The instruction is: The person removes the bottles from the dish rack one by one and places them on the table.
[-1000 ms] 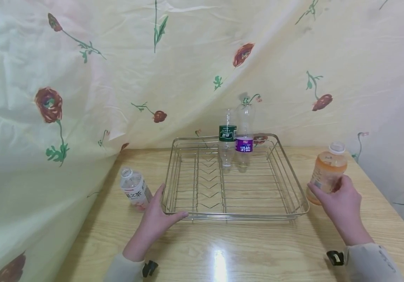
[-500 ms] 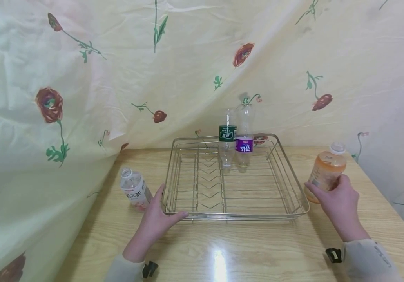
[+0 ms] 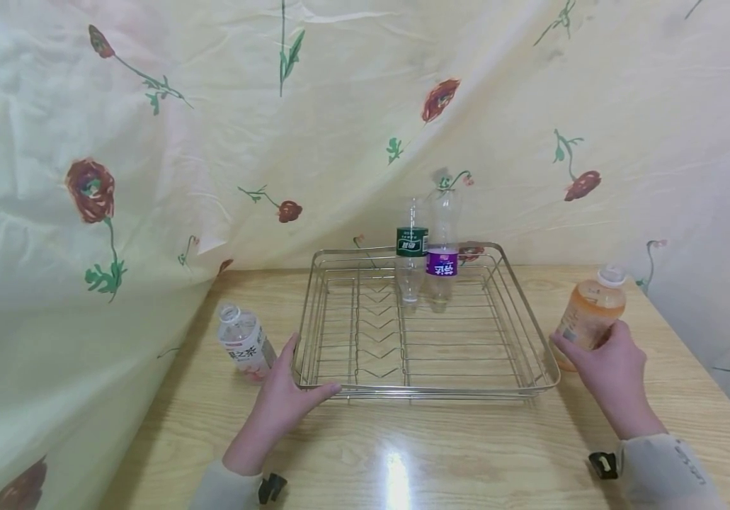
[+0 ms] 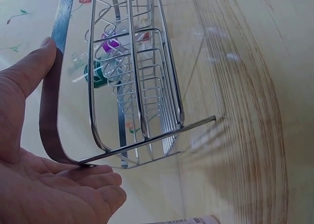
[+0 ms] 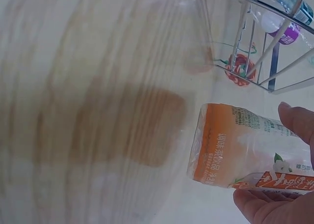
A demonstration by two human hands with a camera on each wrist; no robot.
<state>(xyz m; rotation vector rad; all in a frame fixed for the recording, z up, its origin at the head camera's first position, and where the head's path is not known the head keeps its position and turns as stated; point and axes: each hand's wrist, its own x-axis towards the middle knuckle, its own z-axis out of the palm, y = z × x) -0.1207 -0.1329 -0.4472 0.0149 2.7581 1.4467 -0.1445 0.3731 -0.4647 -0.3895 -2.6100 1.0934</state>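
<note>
My right hand (image 3: 613, 375) grips a plastic drink bottle (image 3: 594, 308) with an orange and white label, to the right of the wire rack (image 3: 460, 389). In the right wrist view the bottle (image 5: 245, 145) sits between thumb and fingers, its base above the table. Its top leans to the right in the head view. At the rack's front left corner rests my left hand (image 3: 282, 393), spread around the corner. In the left wrist view the thumb (image 4: 37, 67) touches the flat metal rim, while the other fingers lie loosely along the adjoining side.
Two clear bottles stand upside down at the rack's back, one with a green label (image 3: 411, 242), one with a purple label (image 3: 442, 262). A clear, pale-labelled bottle (image 3: 246, 343) stands left of the rack. Flowered cloth (image 3: 339, 127) hangs behind the wooden table (image 3: 466, 453).
The right hand has moved slightly left with the bottle, whose top now tilts a little more to the right. The left hand and the rack have stayed in place.
</note>
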